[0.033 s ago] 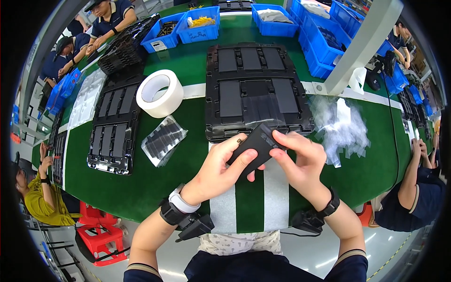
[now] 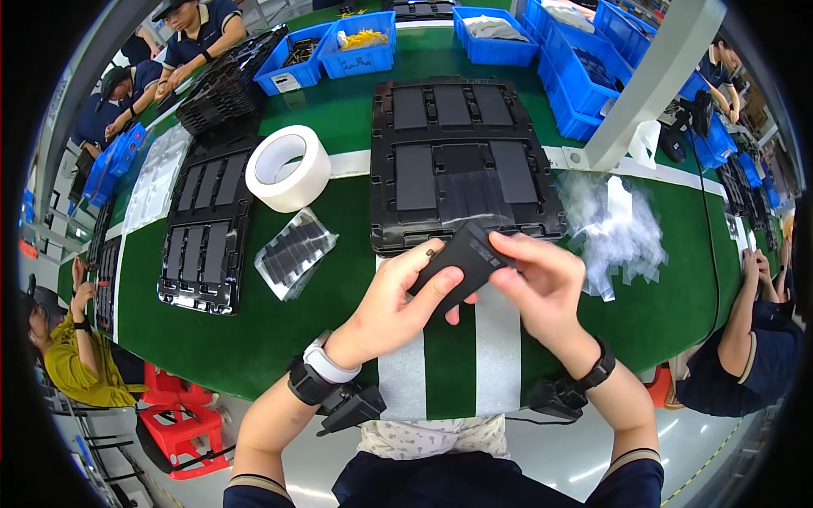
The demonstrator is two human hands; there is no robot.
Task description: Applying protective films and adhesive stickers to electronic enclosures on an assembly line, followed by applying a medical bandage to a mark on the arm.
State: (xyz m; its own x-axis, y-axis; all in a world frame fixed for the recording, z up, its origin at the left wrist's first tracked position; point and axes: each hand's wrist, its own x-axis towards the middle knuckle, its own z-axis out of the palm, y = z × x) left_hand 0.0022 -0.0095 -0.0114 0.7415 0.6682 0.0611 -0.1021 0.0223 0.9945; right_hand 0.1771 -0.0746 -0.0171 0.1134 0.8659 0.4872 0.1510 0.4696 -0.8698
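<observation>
My left hand (image 2: 389, 300) is closed around a flat black rectangular block (image 2: 461, 264) with small print on its face, its thumb lying across that face. The block is tilted above the near edge of a black tray stack. At the block's right edge, the thumb and forefinger of my right hand (image 2: 542, 284) grip a corner. Directly beyond my hands, the black tray (image 2: 381, 182) carries similar dark blocks in its pockets. A clear sheet with dark strips (image 2: 474, 199) lies across its near part.
A white tape roll (image 2: 318, 182) and a clear sheet of black strips (image 2: 296, 254) lie left, beside another black tray (image 2: 199, 300). Crumpled clear film (image 2: 614, 241) is heaped right, near a metal post (image 2: 656, 85). Blue bins (image 2: 360, 55) stand behind; co-workers sit at both sides.
My right hand has shifted slightly, its thumb a little further along the block's right edge. The left hand and the block are almost unmoved.
</observation>
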